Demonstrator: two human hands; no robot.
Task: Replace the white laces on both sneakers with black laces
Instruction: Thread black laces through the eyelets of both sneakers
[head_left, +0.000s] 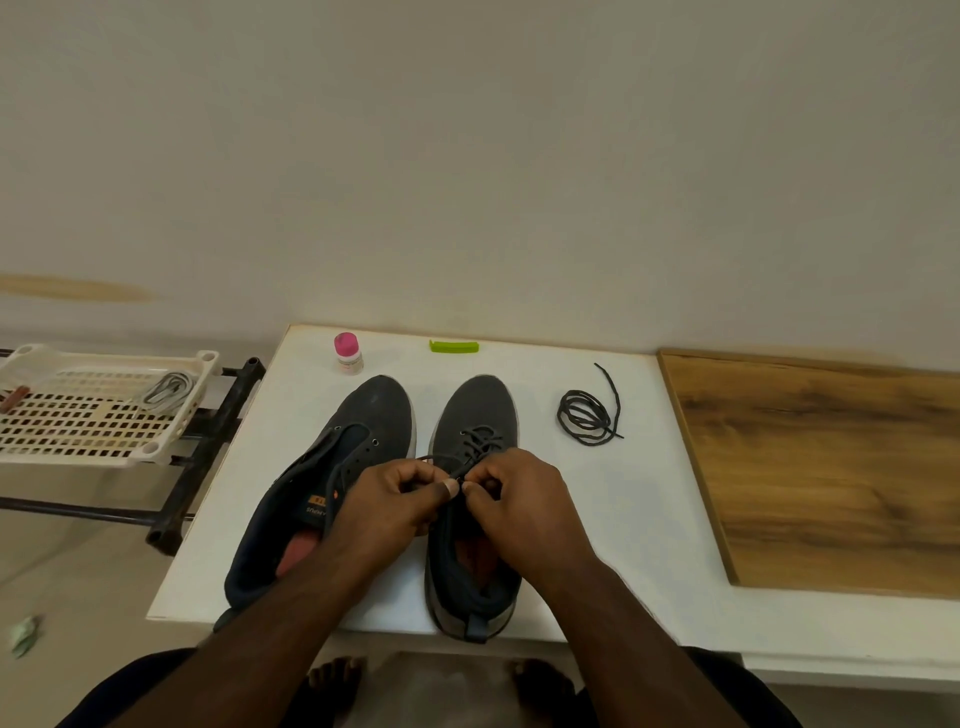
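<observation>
Both hands meet over the throat of the right-hand shoe (475, 467): the left hand (395, 499) and the right hand (511, 493) each pinch a stretch of the black lace (480, 441) between thumb and fingertips, thumbs almost touching, the rest of the fingers curled in. That lace already crosses the eyelets nearer the toe, so this looks like the upper holes or the tying. The cord seems thin, light and limp, likely to slide through dry fingers, so I would say the best hold is close to the stiff tip, where it can be steered into a hole. The shoe itself looks soft-sided and light, and may shift when the lace is pulled. Just beside it the left-hand shoe (332, 478) lies open with bare eyelets, no lace in it. Its spare black lace (589, 415) sits coiled on the white table (649, 519), to the right and well apart from the shoes, nothing blocking the reach. Behind the toes stand a small pink-capped bottle (348, 353) and a green clip (453, 346). Off to the left, a slotted basket (78, 421) holds a pale lace (169, 389), probably one taken out
</observation>
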